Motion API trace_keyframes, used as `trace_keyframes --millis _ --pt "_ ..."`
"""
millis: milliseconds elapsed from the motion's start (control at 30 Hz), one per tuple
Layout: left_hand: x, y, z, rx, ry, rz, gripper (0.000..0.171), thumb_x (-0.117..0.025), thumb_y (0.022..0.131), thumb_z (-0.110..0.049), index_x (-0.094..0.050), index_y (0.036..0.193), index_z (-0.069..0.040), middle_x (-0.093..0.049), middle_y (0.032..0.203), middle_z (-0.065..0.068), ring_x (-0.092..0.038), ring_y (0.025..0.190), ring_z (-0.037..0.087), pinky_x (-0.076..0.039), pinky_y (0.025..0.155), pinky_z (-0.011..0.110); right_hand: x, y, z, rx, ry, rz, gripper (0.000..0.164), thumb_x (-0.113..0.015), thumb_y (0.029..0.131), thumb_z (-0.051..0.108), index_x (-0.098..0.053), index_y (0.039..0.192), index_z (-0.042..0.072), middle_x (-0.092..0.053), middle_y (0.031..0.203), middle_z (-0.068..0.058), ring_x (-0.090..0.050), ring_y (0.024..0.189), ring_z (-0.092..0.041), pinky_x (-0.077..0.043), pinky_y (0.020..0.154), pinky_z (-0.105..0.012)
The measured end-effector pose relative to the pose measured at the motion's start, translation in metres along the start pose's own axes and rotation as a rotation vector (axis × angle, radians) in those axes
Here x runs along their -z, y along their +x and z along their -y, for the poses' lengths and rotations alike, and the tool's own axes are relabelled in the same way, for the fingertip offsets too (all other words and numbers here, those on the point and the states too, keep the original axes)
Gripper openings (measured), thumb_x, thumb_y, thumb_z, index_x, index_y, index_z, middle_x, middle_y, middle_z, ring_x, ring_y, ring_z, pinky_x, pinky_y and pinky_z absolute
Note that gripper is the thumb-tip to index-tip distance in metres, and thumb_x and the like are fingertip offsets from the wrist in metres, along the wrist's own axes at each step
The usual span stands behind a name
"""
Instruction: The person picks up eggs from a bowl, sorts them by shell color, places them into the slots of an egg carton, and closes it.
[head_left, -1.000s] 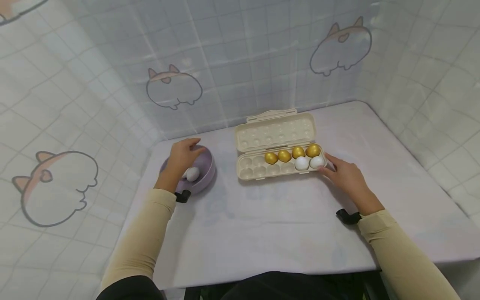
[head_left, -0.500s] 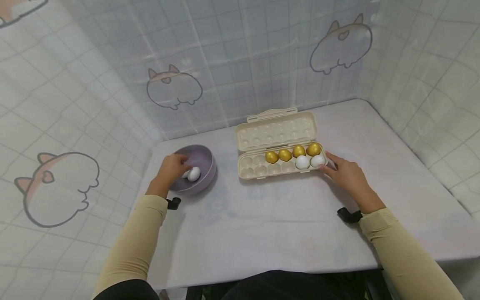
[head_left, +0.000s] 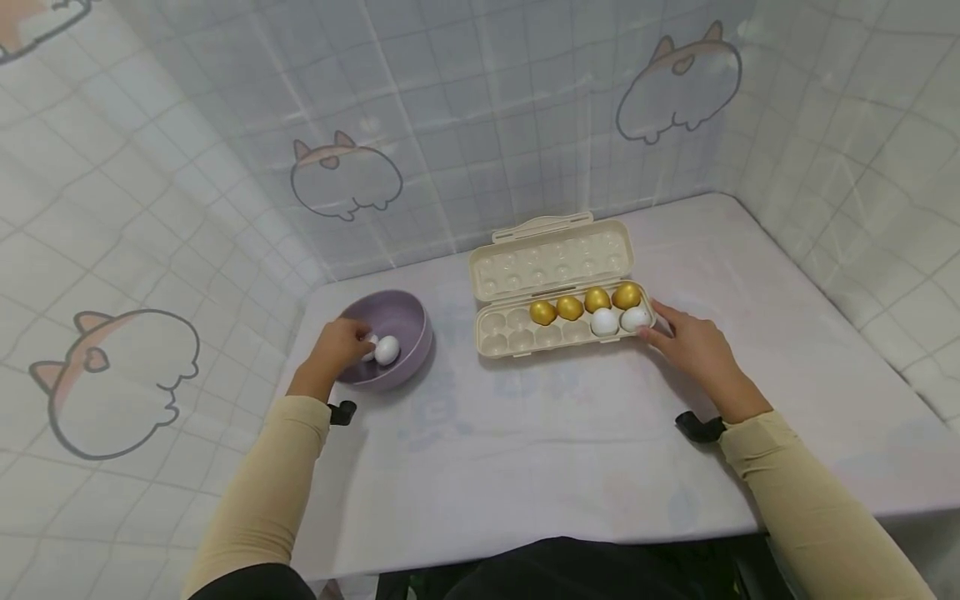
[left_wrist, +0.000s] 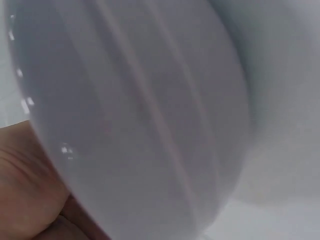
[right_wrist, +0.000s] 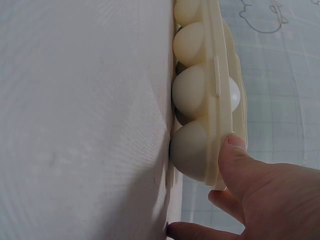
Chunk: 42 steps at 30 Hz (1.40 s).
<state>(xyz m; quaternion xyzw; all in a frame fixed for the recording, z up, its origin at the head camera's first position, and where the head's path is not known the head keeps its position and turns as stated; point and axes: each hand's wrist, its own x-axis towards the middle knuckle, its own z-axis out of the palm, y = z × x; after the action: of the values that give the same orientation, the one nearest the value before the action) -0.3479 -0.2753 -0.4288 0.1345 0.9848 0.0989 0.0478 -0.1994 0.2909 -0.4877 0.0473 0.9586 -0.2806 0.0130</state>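
Observation:
A purple bowl (head_left: 408,362) stands at the left of the table with white eggs inside. My left hand (head_left: 333,352) reaches over its left rim, its fingers curled round one white egg (head_left: 368,348). Right beside that egg lies another white egg (head_left: 387,350). In the left wrist view the bowl's outer wall (left_wrist: 150,130) hides most of the fingers. An open cream egg carton (head_left: 517,353) holds several gold eggs (head_left: 569,307) in its back row and two white eggs (head_left: 603,322) at the front right. My right hand (head_left: 697,350) grips the carton's right end, thumb at its front rim.
The carton's raised lid (head_left: 551,260) leans back toward the tiled-pattern wall sheet (head_left: 487,125). White cloth covers the table (head_left: 517,458), and similar wall sheets close it in on both sides.
My left hand has drawn back from over the bowl's far side, dropped to the left rim and closed its fingers on a white egg. The right hand has stayed at the carton.

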Motion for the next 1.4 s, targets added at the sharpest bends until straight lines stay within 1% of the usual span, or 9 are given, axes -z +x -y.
trace_keyframes --millis 333,567,667,733,833,900,967,1100,1400 --pt "-0.008 -0.003 0.007 0.016 0.003 0.0 0.018 -0.077 0.093 -0.018 -0.07 0.093 -0.001 -0.064 0.088 0.015 -0.055 0.088 0.032 -0.046 0.083 0.048 0.001 0.0 -0.001 0.007 0.002 -0.003 0.082 -0.056 0.105 0.059 -0.031 0.166 0.011 -0.042 0.156 -0.035 -0.043 0.141 -0.061 -0.041 0.11 -0.073" --pt "-0.008 -0.007 0.002 0.042 -0.015 0.0 0.039 -0.075 0.091 -0.017 -0.073 0.123 0.005 -0.073 0.118 0.027 -0.064 0.106 0.039 -0.051 0.1 0.055 0.0 0.0 -0.002 0.005 0.005 0.004 0.082 -0.056 0.104 0.059 -0.031 0.166 0.01 -0.041 0.157 -0.035 -0.043 0.141 -0.061 -0.04 0.111 -0.073" --pt "-0.006 -0.009 0.002 0.033 -0.012 -0.016 0.023 -0.073 0.09 -0.017 -0.074 0.103 0.002 -0.069 0.092 0.019 -0.061 0.091 0.034 -0.051 0.087 0.049 0.0 0.0 -0.001 0.009 0.007 0.002 0.082 -0.057 0.105 0.058 -0.031 0.165 0.01 -0.042 0.157 -0.034 -0.043 0.142 -0.06 -0.04 0.111 -0.072" --pt "-0.003 -0.009 0.001 0.029 -0.018 -0.029 0.017 -0.072 0.09 -0.017 -0.067 0.087 -0.001 -0.057 0.074 0.009 -0.055 0.08 0.029 -0.047 0.076 0.043 0.001 0.0 -0.001 0.011 0.009 -0.001 0.082 -0.057 0.105 0.058 -0.032 0.165 0.01 -0.042 0.157 -0.034 -0.043 0.141 -0.06 -0.04 0.111 -0.072" --pt "0.005 -0.008 -0.002 0.036 -0.026 -0.039 0.02 -0.069 0.092 -0.016 -0.057 0.08 -0.005 -0.044 0.067 0.004 -0.049 0.074 0.026 -0.042 0.071 0.04 0.002 -0.001 0.0 0.012 0.01 -0.006 0.081 -0.057 0.105 0.058 -0.032 0.165 0.01 -0.043 0.157 -0.034 -0.044 0.141 -0.06 -0.041 0.111 -0.072" --pt "0.01 -0.006 -0.005 0.042 -0.038 -0.042 0.015 -0.069 0.094 -0.016 -0.065 0.089 -0.003 -0.057 0.073 0.009 -0.056 0.079 0.029 -0.048 0.074 0.043 0.002 -0.001 -0.001 0.013 0.008 -0.009 0.08 -0.057 0.105 0.057 -0.033 0.165 0.01 -0.044 0.156 -0.034 -0.044 0.14 -0.061 -0.041 0.11 -0.073" --pt "0.015 -0.005 -0.008 0.043 -0.046 -0.039 0.022 -0.068 0.096 -0.017 -0.072 0.109 0.0 -0.071 0.094 0.02 -0.065 0.094 0.038 -0.055 0.084 0.049 0.003 -0.001 -0.001 0.013 0.007 -0.012 0.08 -0.057 0.105 0.056 -0.033 0.165 0.009 -0.045 0.155 -0.035 -0.045 0.139 -0.061 -0.041 0.11 -0.073" --pt "0.023 -0.001 -0.015 0.047 -0.071 -0.026 0.05 -0.067 0.1 -0.021 -0.061 0.144 0.002 -0.065 0.139 0.029 -0.061 0.131 0.047 -0.051 0.108 0.06 0.003 -0.001 -0.001 0.014 0.006 -0.013 0.079 -0.057 0.105 0.056 -0.033 0.165 0.009 -0.045 0.154 -0.035 -0.046 0.138 -0.061 -0.042 0.109 -0.073" --pt "0.029 0.005 -0.033 0.012 -0.111 -0.066 0.052 -0.067 0.099 -0.022 -0.06 0.147 -0.002 -0.068 0.138 0.026 -0.067 0.121 0.04 -0.055 0.102 0.055 0.002 -0.001 0.0 0.005 0.013 -0.003 0.08 -0.057 0.105 0.057 -0.032 0.165 0.009 -0.043 0.156 -0.034 -0.043 0.141 -0.06 -0.04 0.111 -0.072"
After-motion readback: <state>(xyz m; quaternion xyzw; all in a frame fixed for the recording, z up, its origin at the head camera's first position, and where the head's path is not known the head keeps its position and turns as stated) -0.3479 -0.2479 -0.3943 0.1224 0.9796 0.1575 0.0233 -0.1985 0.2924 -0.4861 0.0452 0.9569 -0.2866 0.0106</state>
